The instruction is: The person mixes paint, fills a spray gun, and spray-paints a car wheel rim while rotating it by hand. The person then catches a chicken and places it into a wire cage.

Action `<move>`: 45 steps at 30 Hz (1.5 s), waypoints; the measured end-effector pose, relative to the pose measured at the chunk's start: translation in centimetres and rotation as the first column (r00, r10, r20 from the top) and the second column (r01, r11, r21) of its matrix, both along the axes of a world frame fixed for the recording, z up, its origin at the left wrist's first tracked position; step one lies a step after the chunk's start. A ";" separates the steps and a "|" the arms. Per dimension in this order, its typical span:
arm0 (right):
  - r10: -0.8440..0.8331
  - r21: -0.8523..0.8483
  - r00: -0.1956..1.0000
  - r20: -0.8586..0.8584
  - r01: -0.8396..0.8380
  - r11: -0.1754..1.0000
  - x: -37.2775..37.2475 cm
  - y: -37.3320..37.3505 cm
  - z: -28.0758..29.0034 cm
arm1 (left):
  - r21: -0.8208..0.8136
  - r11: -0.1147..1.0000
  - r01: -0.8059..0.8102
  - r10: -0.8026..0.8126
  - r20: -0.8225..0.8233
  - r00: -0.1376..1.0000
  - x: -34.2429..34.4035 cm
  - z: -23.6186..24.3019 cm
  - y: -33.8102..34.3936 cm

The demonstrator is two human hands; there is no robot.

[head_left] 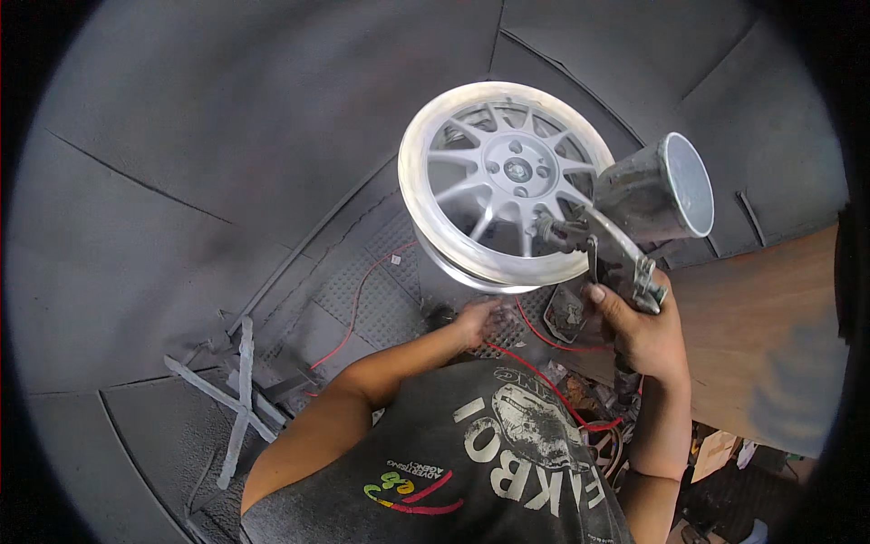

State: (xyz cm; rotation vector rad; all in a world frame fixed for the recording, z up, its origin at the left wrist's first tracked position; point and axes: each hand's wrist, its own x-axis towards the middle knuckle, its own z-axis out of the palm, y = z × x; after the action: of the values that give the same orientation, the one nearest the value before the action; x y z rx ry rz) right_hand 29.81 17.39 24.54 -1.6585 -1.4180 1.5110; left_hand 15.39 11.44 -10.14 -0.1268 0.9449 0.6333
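Note:
A silver multi-spoke car wheel rim [501, 152] with a whitish outer lip is face up ahead of me, above the floor. My right hand [645, 337] is closed around the grip of a paint spray gun [647, 283], its thumb at the back of the body. A metal paint cup [634, 192] is fixed to the gun, tilted, with its open mouth toward the right. The gun's front end is close to the rim's lower right edge. My left hand [480, 324] is just below the rim's near edge; its fingers are blurred and partly hidden.
A red hose [361, 299] runs across the textured floor mat [367, 283]. At the lower left stands a grey cross-shaped stand [243, 399]. Dark sheeting [199, 118] covers the walls, and a brown wooden panel [743, 317] is at right. Clutter lies beside my right forearm.

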 end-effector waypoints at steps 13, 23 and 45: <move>-0.093 0.143 0.996 -0.002 0.093 0.985 1.1 3.4 -0.9 | 0.025 0.997 -0.076 0.079 -0.161 0.984 1.0 -0.2 1.8; -0.133 0.299 0.991 0.009 0.125 0.946 2.8 3.9 -1.3 | 0.058 0.997 -0.056 0.062 -0.116 0.991 2.5 -2.0 1.6; -0.420 0.266 0.865 0.274 0.351 0.898 8.3 3.7 -2.7 | 0.142 0.963 0.230 -0.126 -0.518 0.846 -17.6 -5.9 10.8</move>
State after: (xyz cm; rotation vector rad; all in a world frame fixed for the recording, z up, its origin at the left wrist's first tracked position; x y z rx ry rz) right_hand 38.16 21.04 21.89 -1.9760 -1.2436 0.8631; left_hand -2.17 22.20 -16.02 0.3234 1.3762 0.5928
